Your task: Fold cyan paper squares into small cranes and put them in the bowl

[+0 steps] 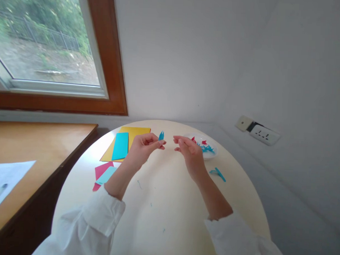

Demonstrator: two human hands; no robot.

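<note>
My left hand [143, 147] pinches a small blue paper cutout [161, 135] between thumb and fingertips, its pointed tips sticking upward. Just to its right, my right hand [190, 150] hovers over the table with fingers stretched toward the cutout and slightly apart; I see nothing in it. Behind the right hand stands a clear plastic dish [213, 155], partly covered by that hand. Inside lie several blue paper cutouts [207, 148] and a few red paper pieces [204, 142].
The round cream table [167, 201] bears yellow sheets [136, 131] under a blue paper strip [120, 146] at left. Nearer are red paper [101, 169] and light blue paper [107, 175]. Blue scraps [219, 174] lie right. A wooden desk [44, 141] adjoins; a wall socket [263, 134] is right.
</note>
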